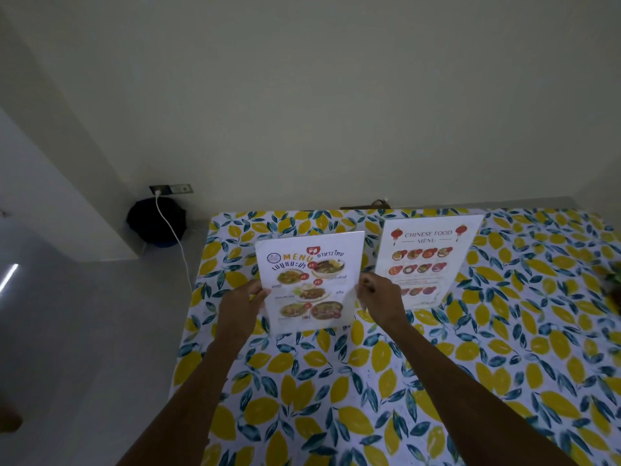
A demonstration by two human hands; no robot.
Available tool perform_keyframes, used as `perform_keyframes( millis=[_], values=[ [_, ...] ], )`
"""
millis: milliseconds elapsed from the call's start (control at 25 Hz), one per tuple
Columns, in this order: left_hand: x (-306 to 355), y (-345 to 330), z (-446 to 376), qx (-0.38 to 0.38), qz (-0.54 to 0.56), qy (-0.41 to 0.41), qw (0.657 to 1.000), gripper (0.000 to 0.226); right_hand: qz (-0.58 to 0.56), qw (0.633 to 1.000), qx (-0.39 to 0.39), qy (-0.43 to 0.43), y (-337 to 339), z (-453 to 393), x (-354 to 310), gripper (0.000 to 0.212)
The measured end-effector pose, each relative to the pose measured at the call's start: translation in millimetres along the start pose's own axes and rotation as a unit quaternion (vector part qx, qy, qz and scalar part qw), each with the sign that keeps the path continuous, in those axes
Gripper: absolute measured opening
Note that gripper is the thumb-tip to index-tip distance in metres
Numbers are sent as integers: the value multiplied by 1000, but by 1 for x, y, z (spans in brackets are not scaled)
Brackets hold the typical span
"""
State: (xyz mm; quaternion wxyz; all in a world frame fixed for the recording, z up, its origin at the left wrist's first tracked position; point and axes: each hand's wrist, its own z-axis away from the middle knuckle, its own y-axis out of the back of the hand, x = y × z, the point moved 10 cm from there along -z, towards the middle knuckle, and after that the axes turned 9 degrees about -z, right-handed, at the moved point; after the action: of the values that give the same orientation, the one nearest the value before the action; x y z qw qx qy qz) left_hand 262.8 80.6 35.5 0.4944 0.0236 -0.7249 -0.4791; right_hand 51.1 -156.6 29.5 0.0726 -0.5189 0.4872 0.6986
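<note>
A Thai menu sheet (309, 280) is held upright over the far-left part of the surface (369, 381) by 2 hands. It is a flat, glossy white rectangle w/ sharp corners, printed w/ round dish photos & orange "MENU" lettering. Its left edge is pinched by the left grip (240, 306), thumb laid on the printed face, fingers hidden behind. Its right edge is pinched by the right grip (383, 299), fingers curled in at approx. mid-height. The bottom edge is seen right at the cloth; whether it touches cannot be told.

Just to the right, apart from it, a 2nd sheet, the Chinese menu (426, 260), is stood upright, stiff & smooth, w/ red lanterns printed at the top corners. The surface is covered by a lightly creased cloth patterned w/ yellow lemons & dark teal leaves. By the wall a round black object (151, 220) is seen beneath a metal socket plate (171, 189), where a thin white cable (174, 233) is plugged in.
</note>
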Motion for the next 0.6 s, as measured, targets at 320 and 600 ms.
perform_keyframes(
  millis=[320,600],
  values=[
    [2,-8,-30,-33,15,-1,999,16,17,999,47,-10,8,-18,3,11],
    [5,-7,-33,-27,-26,-8,999,18,12,998,60,-18,4,-16,7,12]
  ],
)
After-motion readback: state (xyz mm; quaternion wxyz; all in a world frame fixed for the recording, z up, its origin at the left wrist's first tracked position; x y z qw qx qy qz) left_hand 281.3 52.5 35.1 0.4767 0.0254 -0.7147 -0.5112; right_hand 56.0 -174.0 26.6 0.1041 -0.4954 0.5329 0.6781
